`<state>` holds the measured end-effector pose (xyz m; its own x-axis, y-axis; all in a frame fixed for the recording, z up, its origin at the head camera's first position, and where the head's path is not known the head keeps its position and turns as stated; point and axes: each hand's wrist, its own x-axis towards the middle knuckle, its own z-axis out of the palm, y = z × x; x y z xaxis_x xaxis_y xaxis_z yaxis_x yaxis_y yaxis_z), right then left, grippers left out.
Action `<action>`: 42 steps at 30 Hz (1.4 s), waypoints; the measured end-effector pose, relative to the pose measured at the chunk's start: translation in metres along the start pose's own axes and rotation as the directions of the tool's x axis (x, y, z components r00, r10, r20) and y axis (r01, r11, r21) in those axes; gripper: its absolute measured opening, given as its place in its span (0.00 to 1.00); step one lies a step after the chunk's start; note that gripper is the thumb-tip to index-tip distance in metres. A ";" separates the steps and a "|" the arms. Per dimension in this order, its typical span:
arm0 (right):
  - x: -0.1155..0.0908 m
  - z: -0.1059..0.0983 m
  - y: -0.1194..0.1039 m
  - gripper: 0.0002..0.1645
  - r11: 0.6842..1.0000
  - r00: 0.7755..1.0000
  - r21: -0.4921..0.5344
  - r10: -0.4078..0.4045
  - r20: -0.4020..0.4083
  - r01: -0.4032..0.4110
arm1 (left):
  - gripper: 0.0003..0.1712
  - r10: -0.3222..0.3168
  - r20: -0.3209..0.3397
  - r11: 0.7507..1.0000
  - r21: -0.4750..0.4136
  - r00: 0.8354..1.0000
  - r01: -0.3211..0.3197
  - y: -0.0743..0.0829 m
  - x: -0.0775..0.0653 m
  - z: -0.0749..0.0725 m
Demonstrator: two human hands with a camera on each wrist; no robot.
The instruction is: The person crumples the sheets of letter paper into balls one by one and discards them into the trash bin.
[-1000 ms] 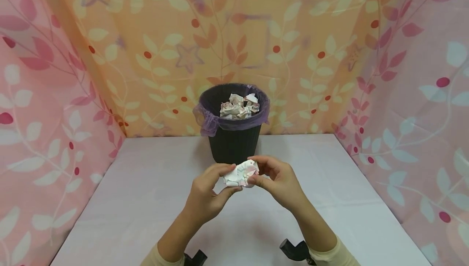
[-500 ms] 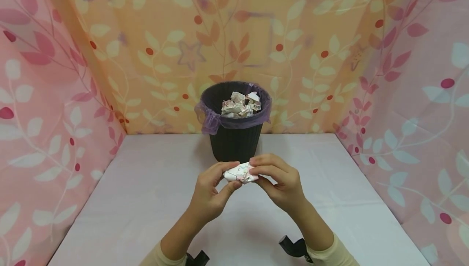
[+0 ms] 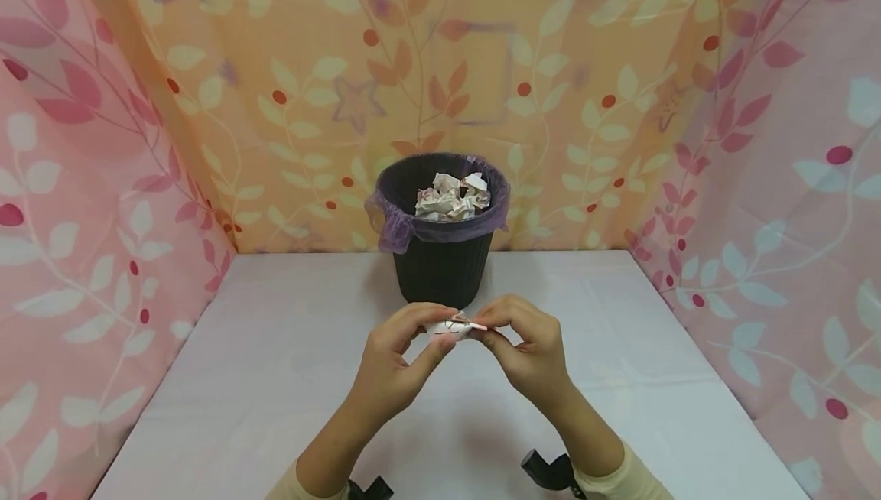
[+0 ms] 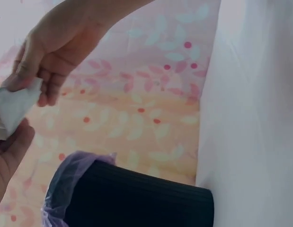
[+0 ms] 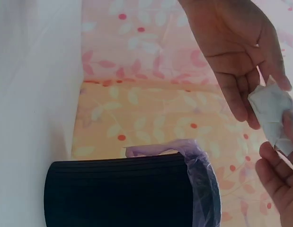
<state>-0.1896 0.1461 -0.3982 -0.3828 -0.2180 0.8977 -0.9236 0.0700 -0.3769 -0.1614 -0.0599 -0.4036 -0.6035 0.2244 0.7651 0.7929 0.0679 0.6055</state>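
Note:
Between both hands, in front of the bin, is a crumpled piece of white paper [image 3: 454, 326] with faint coloured marks. My left hand [image 3: 398, 362] pinches its left end between thumb and fingers. At the other end my right hand [image 3: 526, 347] pinches the paper's edge, thumb below and fingers above. In the left wrist view the paper [image 4: 16, 106] looks folded and creased, with the right hand [image 4: 61, 52] on it. The right wrist view has the paper [image 5: 271, 111] too, with the left hand [image 5: 236, 56] along its upper side.
A black bin [image 3: 440, 274] with a purple liner [image 3: 394, 228] stands at the back of the white table [image 3: 275, 378]. Several crumpled papers [image 3: 450, 198] lie in it. Patterned curtains [image 3: 289, 102] enclose the back and sides. Black wrist mounts [image 3: 551, 473] sit near the sleeves.
The paper has turned from showing its broad face to a thin, edge-on shape. My right fingers have shifted their hold on it, while both hands stay in nearly the same place.

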 end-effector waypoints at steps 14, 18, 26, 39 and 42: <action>-0.008 0.017 -0.010 0.22 0.980 0.982 -0.067 0.188 0.017 -0.186 | 0.16 0.175 -0.092 0.947 0.289 0.980 -0.142 -0.005 0.001 -0.001; -0.013 0.028 -0.014 0.16 0.983 0.983 -0.081 0.154 -0.101 -0.162 | 0.07 0.308 -0.117 0.889 0.387 0.944 -0.242 -0.010 -0.001 0.009; -0.013 0.022 -0.022 0.12 0.902 0.902 0.012 0.432 -0.002 -0.432 | 0.06 0.077 -0.249 0.969 0.247 0.966 -0.014 -0.017 -0.005 0.015; -0.005 0.002 -0.008 0.26 0.713 0.774 0.313 0.526 0.351 -0.627 | 0.12 -0.486 -0.068 0.827 -0.358 0.871 0.434 -0.014 0.000 -0.013; -0.006 0.008 -0.010 0.32 0.680 0.735 0.286 0.591 0.332 -0.675 | 0.10 -0.451 -0.136 0.867 -0.300 0.882 0.398 -0.015 -0.002 -0.008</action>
<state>-0.1775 0.1391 -0.4015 -0.8210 -0.4418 0.3616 -0.3635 -0.0839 -0.9278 -0.1726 -0.0688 -0.4119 -0.9015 0.0350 0.4313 0.4226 -0.1432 0.8949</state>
